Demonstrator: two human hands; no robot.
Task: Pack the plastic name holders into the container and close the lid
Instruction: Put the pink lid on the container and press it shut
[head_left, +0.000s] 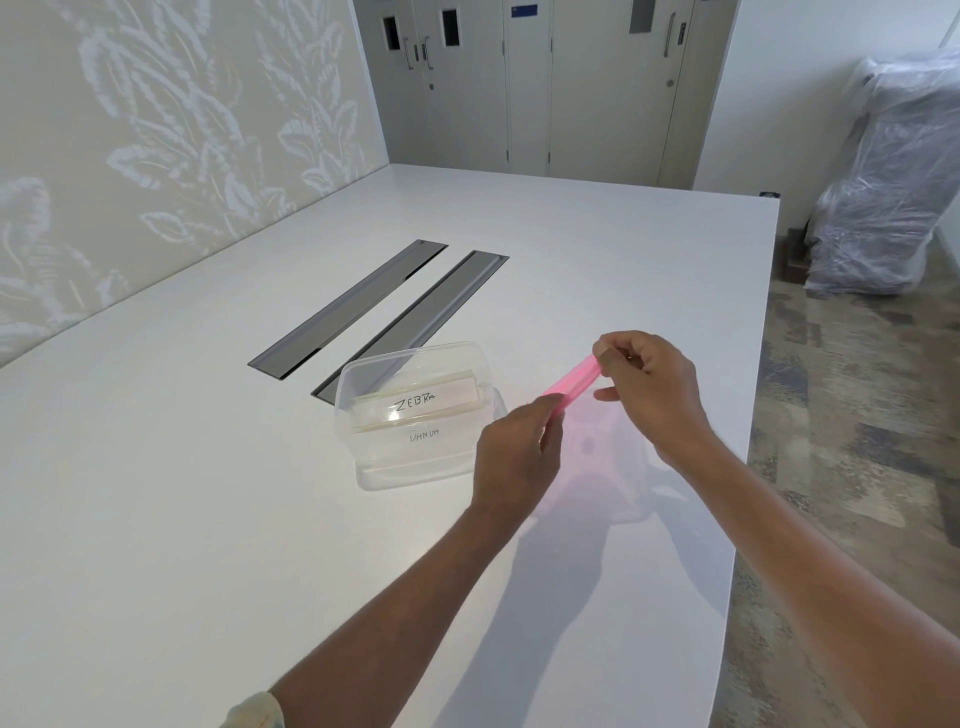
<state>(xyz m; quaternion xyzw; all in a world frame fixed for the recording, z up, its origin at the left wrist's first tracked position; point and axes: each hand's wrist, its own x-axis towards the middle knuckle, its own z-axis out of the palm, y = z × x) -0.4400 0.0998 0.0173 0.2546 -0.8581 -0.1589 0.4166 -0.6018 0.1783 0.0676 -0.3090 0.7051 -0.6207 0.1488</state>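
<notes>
A clear plastic container (370, 470) stands open on the white table (208, 519). Inside it lie clear name holders; the top one (415, 404) reads "ZEBRA", and another written card shows below it. Just right of the container, above the table, both hands hold a thin pink translucent plastic piece (571, 381), seen edge-on. My left hand (514, 457) pinches its near end and my right hand (654, 384) pinches its far end. It casts a pink tint on the table below. I cannot tell whether it is a lid or a holder.
Two long grey cable slots (348, 304) (421, 319) run diagonally in the table behind the container. The table's right edge (748, 441) drops to patterned carpet. A plastic-wrapped bulky object (888, 182) stands at the far right; grey doors line the back wall.
</notes>
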